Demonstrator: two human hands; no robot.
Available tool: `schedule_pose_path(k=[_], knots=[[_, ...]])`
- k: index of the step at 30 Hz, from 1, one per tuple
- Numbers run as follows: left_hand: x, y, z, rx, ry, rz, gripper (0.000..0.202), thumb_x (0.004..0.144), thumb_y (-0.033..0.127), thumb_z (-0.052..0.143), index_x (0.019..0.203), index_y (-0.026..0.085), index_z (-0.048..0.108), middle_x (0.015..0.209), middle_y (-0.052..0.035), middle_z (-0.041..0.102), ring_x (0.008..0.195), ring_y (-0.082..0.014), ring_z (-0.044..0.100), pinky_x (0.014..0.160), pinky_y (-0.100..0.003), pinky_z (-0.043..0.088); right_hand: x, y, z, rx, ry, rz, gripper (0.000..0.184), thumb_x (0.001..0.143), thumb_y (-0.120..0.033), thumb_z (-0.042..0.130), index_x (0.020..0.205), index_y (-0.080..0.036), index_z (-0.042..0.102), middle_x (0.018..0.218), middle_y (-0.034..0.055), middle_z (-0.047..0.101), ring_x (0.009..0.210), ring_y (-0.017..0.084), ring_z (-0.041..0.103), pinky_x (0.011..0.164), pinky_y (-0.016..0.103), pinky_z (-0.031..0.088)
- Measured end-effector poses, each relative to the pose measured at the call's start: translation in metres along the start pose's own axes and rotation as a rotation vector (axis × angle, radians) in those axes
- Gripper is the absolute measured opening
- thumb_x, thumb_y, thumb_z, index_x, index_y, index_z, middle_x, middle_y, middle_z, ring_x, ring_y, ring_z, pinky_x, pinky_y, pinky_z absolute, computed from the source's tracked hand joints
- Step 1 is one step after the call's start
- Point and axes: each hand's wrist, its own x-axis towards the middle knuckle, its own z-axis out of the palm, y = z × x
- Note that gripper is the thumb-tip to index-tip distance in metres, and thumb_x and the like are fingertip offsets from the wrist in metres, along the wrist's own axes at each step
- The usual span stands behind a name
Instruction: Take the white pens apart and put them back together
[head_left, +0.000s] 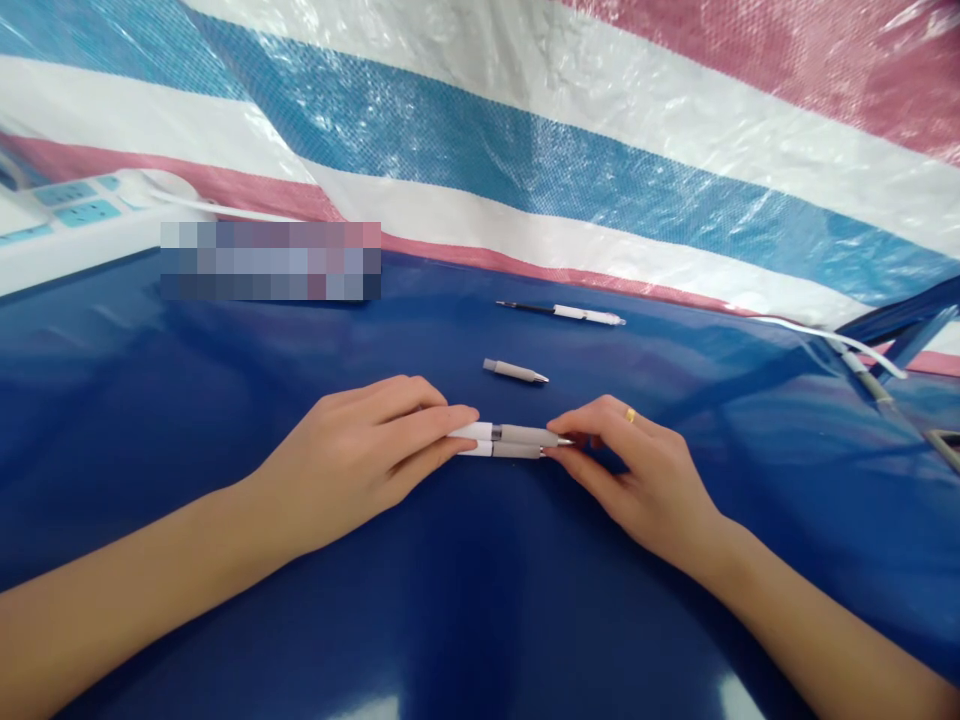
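Two white pens with grey grips lie side by side on the blue table surface, held at both ends. My left hand pinches their white barrel ends from the left. My right hand, with a gold ring on one finger, pinches the tips from the right. A loose grey grip section with a metal tip lies just beyond the pens. Farther back lies a partly taken-apart pen with its dark refill showing.
A striped blue, white and red plastic sheet rises behind the table. A white power strip sits at the far left, and a white cable runs along the right. A blurred patch covers part of the back left.
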Motion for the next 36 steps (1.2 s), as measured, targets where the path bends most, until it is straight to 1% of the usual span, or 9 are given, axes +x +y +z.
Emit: schedule_pose_path(k=[4, 8, 13, 18, 23, 26, 29, 32, 36], knots=[[-0.0010, 0.0003, -0.0004, -0.005, -0.001, -0.003, 0.016, 0.092, 0.023, 0.059, 0.106, 0.019, 0.066, 0.089, -0.0007, 0.063, 0.074, -0.0098, 0.061, 0.070, -0.020, 0.047, 0.0006, -0.0012, -0.0004, -0.002, -0.030, 0.006, 0.011, 0.094, -0.020, 0.056, 0.104, -0.022, 0.059, 0.082, -0.0016, 0.061, 0.076, 0.011, 0.055, 0.073, 0.021, 0.046], [-0.0004, 0.0007, -0.0007, -0.010, -0.017, -0.007, 0.016, 0.093, 0.023, 0.057, 0.105, 0.019, 0.066, 0.089, -0.0008, 0.063, 0.074, -0.0099, 0.061, 0.069, -0.020, 0.047, -0.0003, -0.0005, -0.0003, -0.007, 0.045, 0.047, 0.031, 0.087, -0.022, 0.067, 0.115, -0.022, 0.053, 0.087, -0.0021, 0.061, 0.075, 0.010, 0.056, 0.071, 0.021, 0.047], [-0.0009, 0.0006, -0.0001, -0.005, -0.025, -0.028, 0.016, 0.093, 0.024, 0.058, 0.107, 0.021, 0.065, 0.091, 0.0002, 0.063, 0.073, -0.0090, 0.061, 0.068, -0.020, 0.046, 0.0000, 0.0013, -0.0004, -0.022, -0.021, 0.006, 0.007, 0.093, -0.020, 0.058, 0.099, -0.023, 0.059, 0.081, -0.0023, 0.061, 0.074, 0.011, 0.056, 0.071, 0.021, 0.047], [0.0001, 0.0004, -0.0007, -0.013, -0.015, -0.026, 0.017, 0.094, 0.027, 0.055, 0.106, 0.019, 0.066, 0.090, -0.0005, 0.064, 0.072, -0.0096, 0.061, 0.068, -0.020, 0.046, -0.0010, 0.0010, 0.0010, -0.006, 0.032, 0.037, 0.028, 0.090, -0.025, 0.063, 0.116, -0.025, 0.053, 0.090, 0.0002, 0.062, 0.075, 0.014, 0.058, 0.070, 0.026, 0.050], [0.0026, 0.0015, -0.0005, -0.002, -0.011, -0.026, 0.016, 0.094, 0.026, 0.056, 0.106, 0.020, 0.066, 0.088, 0.0008, 0.064, 0.071, -0.0084, 0.061, 0.068, -0.019, 0.045, 0.0000, 0.0001, -0.0004, -0.031, -0.027, 0.028, 0.009, 0.095, -0.022, 0.053, 0.102, -0.024, 0.059, 0.083, 0.0013, 0.062, 0.075, 0.015, 0.059, 0.071, 0.027, 0.050], [0.0032, 0.0024, -0.0005, -0.001, -0.013, -0.034, 0.017, 0.095, 0.027, 0.055, 0.106, 0.020, 0.066, 0.088, 0.0008, 0.064, 0.071, -0.0085, 0.062, 0.066, -0.019, 0.045, -0.0001, 0.0003, -0.0001, -0.028, -0.019, 0.056, 0.016, 0.095, -0.028, 0.055, 0.109, -0.023, 0.058, 0.085, 0.0011, 0.063, 0.075, 0.015, 0.059, 0.071, 0.027, 0.051], [0.0031, 0.0027, -0.0008, 0.016, -0.014, -0.032, 0.017, 0.095, 0.028, 0.055, 0.105, 0.021, 0.066, 0.089, 0.0010, 0.064, 0.070, -0.0082, 0.062, 0.064, -0.019, 0.045, -0.0010, 0.0004, 0.0009, -0.035, 0.011, 0.041, 0.023, 0.092, -0.027, 0.058, 0.115, -0.025, 0.055, 0.089, 0.0009, 0.063, 0.075, 0.014, 0.059, 0.071, 0.027, 0.051], [0.0026, 0.0028, -0.0010, 0.032, -0.018, -0.043, 0.017, 0.095, 0.029, 0.054, 0.105, 0.022, 0.065, 0.088, 0.0016, 0.064, 0.068, -0.0077, 0.061, 0.060, -0.019, 0.044, -0.0008, -0.0007, 0.0003, -0.031, 0.000, 0.020, 0.013, 0.094, -0.022, 0.054, 0.107, -0.023, 0.059, 0.085, 0.0009, 0.063, 0.076, 0.014, 0.059, 0.072, 0.026, 0.050], [0.0020, 0.0032, -0.0006, 0.028, -0.033, -0.052, 0.018, 0.095, 0.032, 0.054, 0.106, 0.023, 0.065, 0.088, 0.0018, 0.064, 0.067, -0.0078, 0.062, 0.059, -0.019, 0.044, 0.0002, -0.0019, -0.0015, -0.016, -0.030, 0.051, 0.013, 0.096, -0.028, 0.052, 0.104, -0.022, 0.060, 0.082, 0.0015, 0.063, 0.075, 0.015, 0.059, 0.071, 0.027, 0.050]])
